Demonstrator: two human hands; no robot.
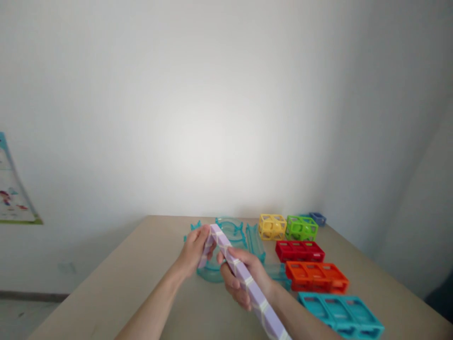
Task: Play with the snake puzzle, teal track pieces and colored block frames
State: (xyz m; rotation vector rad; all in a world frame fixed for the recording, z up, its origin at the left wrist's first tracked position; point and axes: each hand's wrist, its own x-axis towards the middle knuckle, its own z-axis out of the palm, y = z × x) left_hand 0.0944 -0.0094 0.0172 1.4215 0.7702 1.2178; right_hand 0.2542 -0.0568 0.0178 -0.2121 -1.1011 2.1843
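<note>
My left hand (193, 249) grips the far end of a long lilac strip (261, 298) marked with pale crossing lines. My right hand (236, 283) is closed around its middle. The strip bends sharply near my left hand, and its near end runs out of view at the bottom. I cannot tell what kind of thing it is. Beyond and below both hands, clear turquoise curved track pieces (255, 238) lie on the table, partly hidden by the hands and strip.
On the table (123, 278), right of my hands, stand openwork plastic blocks: yellow (272, 227), green (301, 228), red (300, 251), orange (316, 276) and turquoise (341, 314). A dark blue piece (318, 218) sits at the back right. A white wall (198, 118) rises behind.
</note>
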